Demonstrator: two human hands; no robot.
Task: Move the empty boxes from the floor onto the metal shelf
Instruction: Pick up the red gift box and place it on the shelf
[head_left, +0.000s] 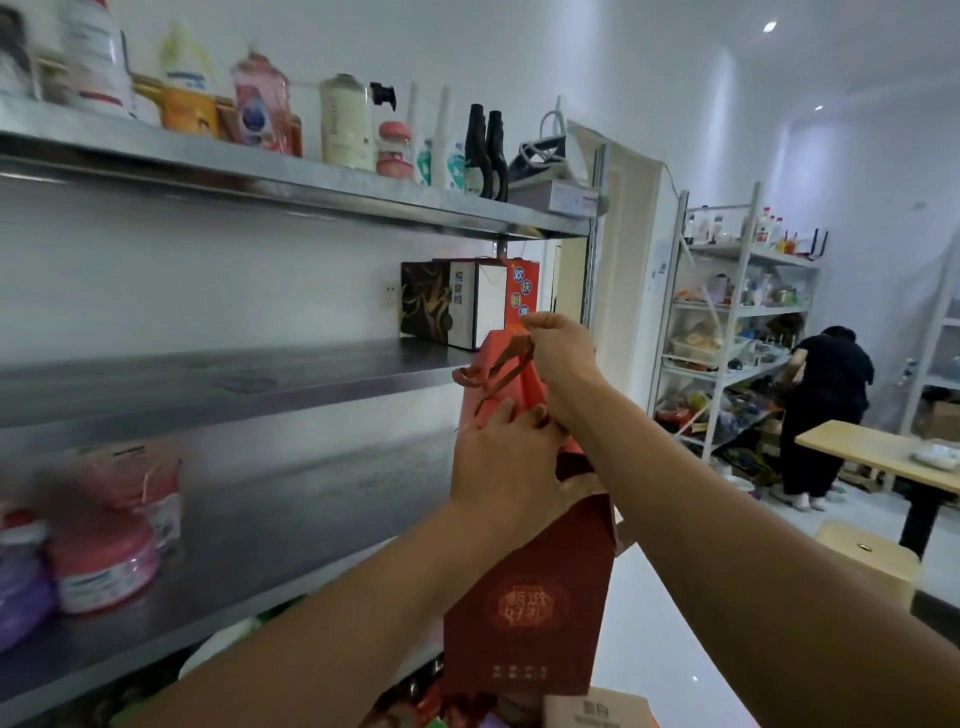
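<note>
Fingers of our left hand (504, 457) grip the red gift box (530, 613); our right hand (558, 348) pinches its cord handle (498, 370) beside the metal shelf (260, 374).

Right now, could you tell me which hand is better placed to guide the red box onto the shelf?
Probably the left hand: it grips the red box around its body, on the metal shelf side. The right hand only pinches the rope handle at the top.

White walls (649, 78), glossy pale floor (675, 649), two recessed ceiling lights (769, 26); white open rack (737, 332) against far wall, light wooden table (872, 452) and stool (867, 561) at right
</note>
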